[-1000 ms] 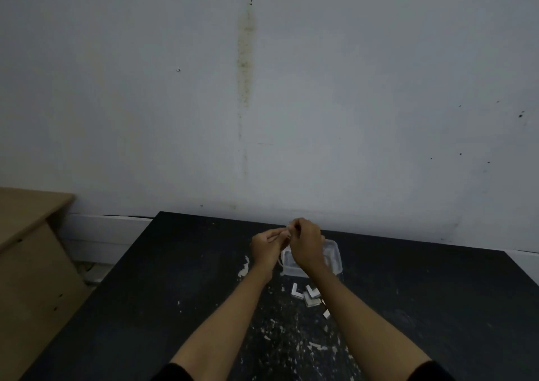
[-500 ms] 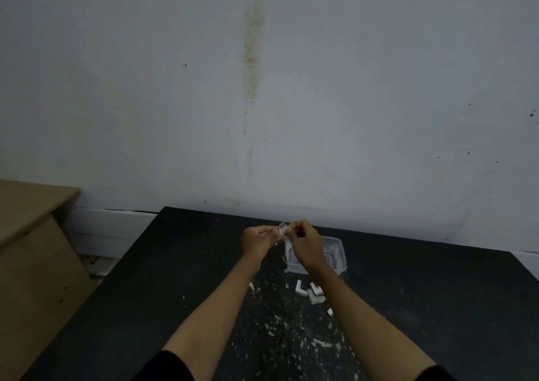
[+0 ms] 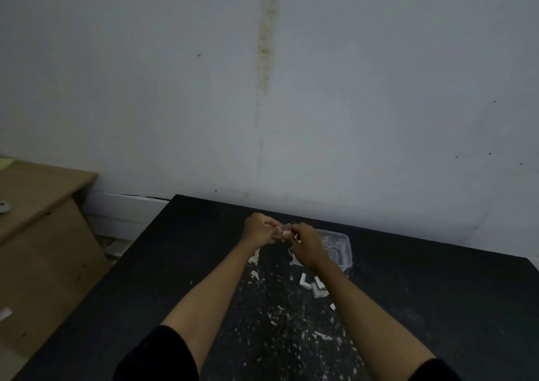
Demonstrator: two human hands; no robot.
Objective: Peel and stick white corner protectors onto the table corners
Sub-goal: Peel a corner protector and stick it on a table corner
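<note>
Your hands shifted slightly left, left hand (image 3: 260, 230) and right hand (image 3: 307, 246) both pinching one corner protector (image 3: 285, 232) above tabletop (image 3: 180, 264), spare protectors (image 3: 313, 285) beside clear tub (image 3: 342, 249).

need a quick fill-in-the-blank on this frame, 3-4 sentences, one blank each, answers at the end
1. Both hands, the left hand and the right hand, pinch one small white ____ between them.
2. The clear plastic container sits on the ____ table.
3. Loose corner protectors lie on the table just ____ the container, on the person's side.
4. The light wooden cabinet stands to the table's ____.

Answers: corner protector; black; in front of; left
</note>
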